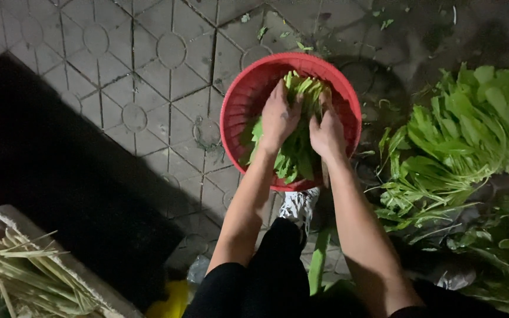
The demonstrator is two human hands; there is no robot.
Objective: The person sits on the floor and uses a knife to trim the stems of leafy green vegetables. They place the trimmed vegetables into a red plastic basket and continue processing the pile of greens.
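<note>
Basin point(237, 112): red, round, on patterned paving point(148, 76), holding cut greens point(296, 153). Left hand point(279, 115): fingers spread, pressed down on the greens, left side of basin. Right hand point(327, 131): fingers curled around a bunch of greens, right side. Leaf pile point(466, 129): loose, on the ground right of basin. Stalks point(25, 277): pale, bottom-left corner.

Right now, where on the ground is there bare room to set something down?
Bare paving lies left of the red basin, up to the dark mat. It is crowded right of the basin, where the leafy greens pile covers the ground. Both the left hand and right hand fill the basin.
</note>
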